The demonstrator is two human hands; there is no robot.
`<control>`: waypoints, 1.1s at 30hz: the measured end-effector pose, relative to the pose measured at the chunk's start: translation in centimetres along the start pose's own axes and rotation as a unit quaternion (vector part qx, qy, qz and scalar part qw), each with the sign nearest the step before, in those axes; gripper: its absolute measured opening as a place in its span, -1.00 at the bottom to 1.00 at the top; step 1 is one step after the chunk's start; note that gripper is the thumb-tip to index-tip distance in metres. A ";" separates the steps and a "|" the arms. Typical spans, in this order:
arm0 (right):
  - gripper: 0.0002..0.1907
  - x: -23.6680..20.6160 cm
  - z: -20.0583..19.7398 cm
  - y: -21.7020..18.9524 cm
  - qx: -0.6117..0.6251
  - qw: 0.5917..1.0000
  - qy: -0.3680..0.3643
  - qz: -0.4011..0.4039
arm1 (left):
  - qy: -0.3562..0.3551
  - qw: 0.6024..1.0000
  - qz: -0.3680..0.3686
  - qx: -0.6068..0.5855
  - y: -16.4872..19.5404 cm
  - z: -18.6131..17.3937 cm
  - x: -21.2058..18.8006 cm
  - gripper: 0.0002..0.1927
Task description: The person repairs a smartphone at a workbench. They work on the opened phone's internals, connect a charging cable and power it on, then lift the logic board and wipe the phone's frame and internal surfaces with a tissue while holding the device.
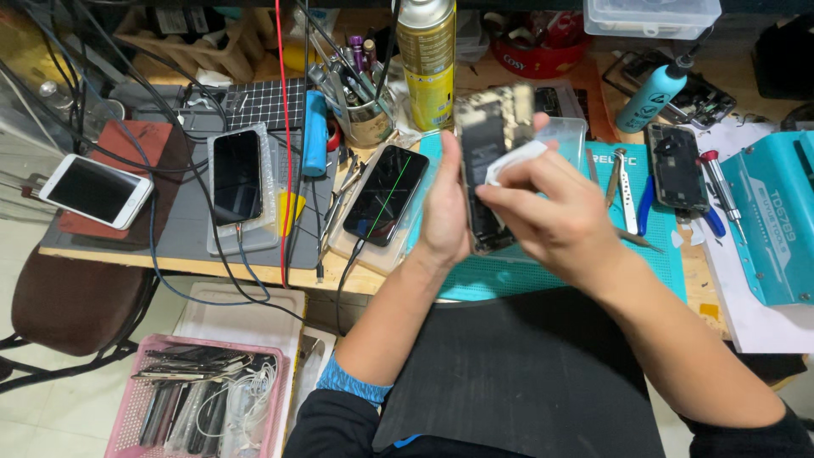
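My left hand [444, 208] grips an opened phone body [487, 136] by its left edge and holds it upright above the teal work mat [653, 254]. The phone's bare inner parts face me. My right hand [555, 216] presses a small white wipe [513, 161] against the phone's inside, fingers curled over it. Both hands are blurred by motion. The lower part of the phone is hidden behind my right hand.
A cracked black phone [386, 193] lies left of my hands, with another black phone [236, 175] and a white phone [95, 191] further left. A yellow spray can [426, 59], tool cup [365, 106], teal bottle [653, 95], tweezers, screwdriver [721, 191], opened phone [677, 165], teal box [776, 220] and pink basket [199, 399] surround them.
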State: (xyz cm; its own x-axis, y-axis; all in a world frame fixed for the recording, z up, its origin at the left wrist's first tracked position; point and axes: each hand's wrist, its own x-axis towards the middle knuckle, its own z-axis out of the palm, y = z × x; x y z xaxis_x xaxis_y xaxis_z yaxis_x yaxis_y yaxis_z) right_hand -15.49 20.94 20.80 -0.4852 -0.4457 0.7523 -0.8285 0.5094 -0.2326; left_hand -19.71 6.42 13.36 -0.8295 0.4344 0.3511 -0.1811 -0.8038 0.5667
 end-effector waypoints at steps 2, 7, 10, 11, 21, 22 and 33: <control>-0.70 0.4 0.4 0.2 -0.033 0.999 0.024 -0.011 | 0.022 0.999 -0.010 0.025 -0.9 -0.1 -0.2 -0.23; -0.70 0.2 1.0 0.4 -0.092 0.994 0.047 -0.039 | 0.067 0.996 -0.014 0.048 -1.1 -0.5 0.1 -0.28; -0.73 0.3 1.5 0.4 -0.045 0.998 0.017 -0.042 | -0.014 1.000 0.026 -0.006 -0.6 -0.8 0.1 -0.30; -0.74 0.4 1.6 0.5 -0.052 0.997 0.035 -0.034 | 0.019 1.000 0.012 0.000 -0.7 -0.9 0.0 -0.31; -0.71 1.3 2.2 0.6 -0.100 0.992 0.042 -0.057 | 0.089 0.994 0.033 0.051 -1.7 -2.9 -0.1 -0.35; -0.72 1.3 2.2 1.0 -0.095 0.993 0.041 -0.060 | 0.088 0.994 0.038 0.048 -2.0 -3.0 0.0 -0.36; -0.78 -0.4 4.0 2.7 -0.112 0.992 0.051 0.006 | 0.159 0.975 0.072 0.138 -2.7 -2.5 0.9 -0.37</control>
State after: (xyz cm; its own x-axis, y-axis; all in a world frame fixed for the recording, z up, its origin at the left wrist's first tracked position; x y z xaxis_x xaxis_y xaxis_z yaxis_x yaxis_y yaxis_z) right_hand -18.65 19.54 17.43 -0.4545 -0.3686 0.8109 -0.7346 0.6699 -0.1073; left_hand -21.28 7.99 10.27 -0.9655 0.1424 0.2180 0.0620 -0.6875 0.7235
